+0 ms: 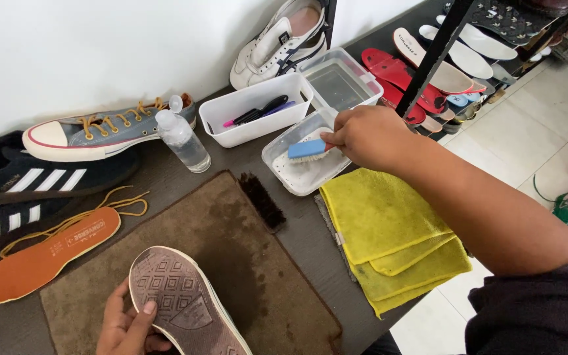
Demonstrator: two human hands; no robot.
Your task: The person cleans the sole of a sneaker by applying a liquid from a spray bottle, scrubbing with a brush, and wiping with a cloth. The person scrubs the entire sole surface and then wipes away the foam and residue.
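Note:
My left hand (pixel 128 327) grips a sneaker (pixel 182 304) turned sole up over a brown mat (pixel 244 263) at the bottom of the head view. My right hand (pixel 366 137) reaches across to a small clear tub (pixel 279 168) of soapy foam. It holds a blue-handled brush (pixel 306 150) with the bristles dipped into that tub. A dark bristle brush (pixel 262 200) lies on the mat's far corner.
A folded yellow cloth (pixel 389 230) lies right of the mat. A clear bottle (pixel 182 139), a white tray (pixel 231 135) of pens and a water tub (pixel 343 82) stand behind. An orange insole (pixel 37 260) with laces, a grey sneaker (pixel 100 131), black striped shoes (pixel 27 181) sit left.

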